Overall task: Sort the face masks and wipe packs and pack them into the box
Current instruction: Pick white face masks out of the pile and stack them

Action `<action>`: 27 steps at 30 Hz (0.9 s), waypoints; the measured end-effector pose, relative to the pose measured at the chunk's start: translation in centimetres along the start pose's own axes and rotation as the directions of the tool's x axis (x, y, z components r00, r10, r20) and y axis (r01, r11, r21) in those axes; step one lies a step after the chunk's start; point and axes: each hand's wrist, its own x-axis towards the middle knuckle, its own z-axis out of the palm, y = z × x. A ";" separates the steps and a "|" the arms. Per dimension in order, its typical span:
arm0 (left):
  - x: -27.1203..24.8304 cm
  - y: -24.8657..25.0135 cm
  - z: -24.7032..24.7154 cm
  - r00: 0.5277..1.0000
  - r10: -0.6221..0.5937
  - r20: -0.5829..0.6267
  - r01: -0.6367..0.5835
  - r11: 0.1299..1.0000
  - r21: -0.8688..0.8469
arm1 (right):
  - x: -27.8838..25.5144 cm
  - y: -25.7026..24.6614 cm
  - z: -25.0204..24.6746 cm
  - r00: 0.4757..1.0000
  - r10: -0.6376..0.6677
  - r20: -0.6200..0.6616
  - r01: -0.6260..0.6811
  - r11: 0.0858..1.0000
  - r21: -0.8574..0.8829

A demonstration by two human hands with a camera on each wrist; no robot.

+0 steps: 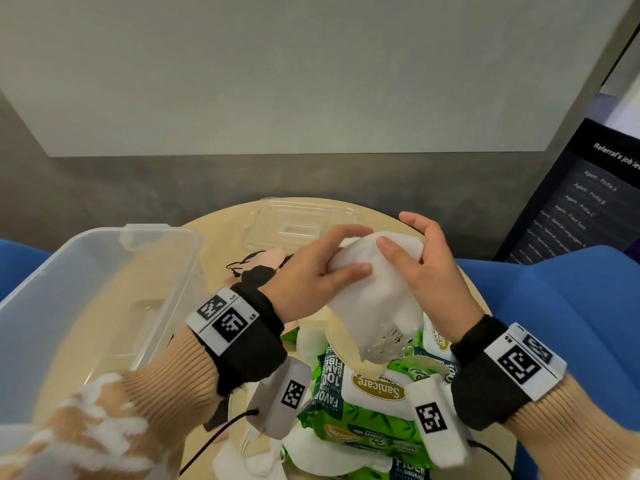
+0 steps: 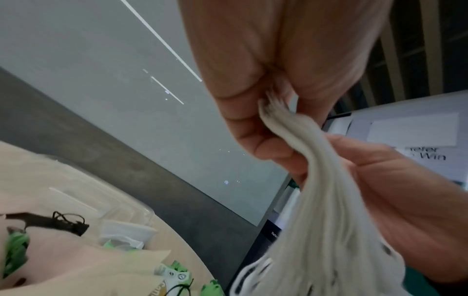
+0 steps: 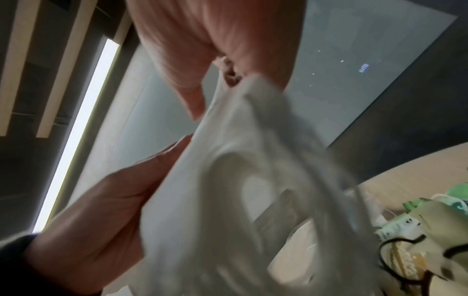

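Both hands, left hand [image 1: 311, 268] and right hand [image 1: 429, 268], are gripping a stack of white face masks [image 1: 374, 289] above the green wipe packs [image 1: 363, 403]. Only the head view is showing the clear box [image 1: 69, 271] (left of them); the left wrist view is revealing layered mask edges [image 2: 298, 140].

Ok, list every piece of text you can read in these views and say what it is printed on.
"Sanicare", wipe pack on the round table.
"100% BAMBOO", lower wipe pack.
"FIBER BIODEGRADA...", cut off, wipe pack at the bottom edge.
"Referral's job le...", "Agent - Profile A", "Profile B", dark sign on the right; lower lines are too small.
"RS", right wrist band.
"Win", white poster; the rest is blurred.
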 end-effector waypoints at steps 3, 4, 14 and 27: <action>0.0 0.0 -0.3 0.998 0.001 -0.055 -0.007 0.992 -0.122 | 0.1 0.1 -0.5 0.992 0.086 0.087 -0.095 0.990 0.100; 0.0 0.0 -0.4 0.998 0.004 -0.070 -0.012 0.993 -0.114 | 0.2 0.1 -0.6 0.992 0.076 0.103 -0.084 0.994 0.074; 0.3 0.1 0.7 0.909 0.141 -0.392 -0.128 0.990 0.058 | 0.1 -0.1 -0.6 0.995 -0.045 0.084 0.051 0.996 -0.067; 1.3 -0.4 0.5 0.933 0.165 -0.320 -0.111 0.977 0.181 | 0.1 0.2 0.3 0.987 -0.042 0.156 0.054 0.995 -0.079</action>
